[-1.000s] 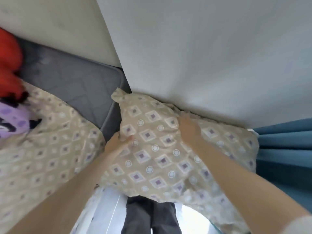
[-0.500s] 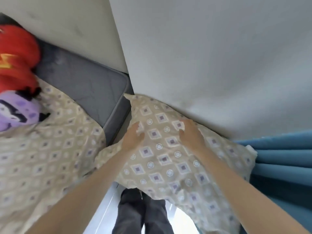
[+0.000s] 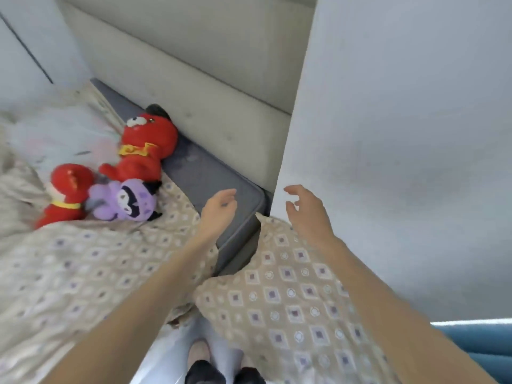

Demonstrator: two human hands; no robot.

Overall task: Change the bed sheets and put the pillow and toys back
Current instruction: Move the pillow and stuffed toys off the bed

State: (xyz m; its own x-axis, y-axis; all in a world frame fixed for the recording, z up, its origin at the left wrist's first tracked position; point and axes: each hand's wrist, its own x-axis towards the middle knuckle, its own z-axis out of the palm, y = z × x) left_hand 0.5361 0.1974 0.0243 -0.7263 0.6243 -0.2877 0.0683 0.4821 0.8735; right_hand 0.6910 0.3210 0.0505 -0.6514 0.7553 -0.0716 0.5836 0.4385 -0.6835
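A pillow [image 3: 288, 303] in a beige diamond-patterned case leans against the white wall beside the bed, below my arms. My left hand [image 3: 219, 210] hovers over the bare grey mattress corner [image 3: 216, 189], fingers loosely curled, holding nothing. My right hand [image 3: 306, 212] hangs above the pillow's top edge, fingers relaxed and apart from it. A beige patterned sheet [image 3: 83, 273] covers the bed at the left. On it lie a large red plush [image 3: 144, 151], a smaller red plush [image 3: 66, 195] and a purple plush [image 3: 127, 202].
A padded beige headboard [image 3: 221, 106] stands behind the mattress. The white wall [image 3: 401, 134] fills the right. A blue curtain [image 3: 482, 345] hangs at the lower right. A light crumpled cloth [image 3: 47, 139] lies at the far left. My feet [image 3: 224, 372] stand on the floor below.
Both hands have let go of the pillow and lifted off it. The view has swung left and up, bringing the plush toys and headboard into sight.
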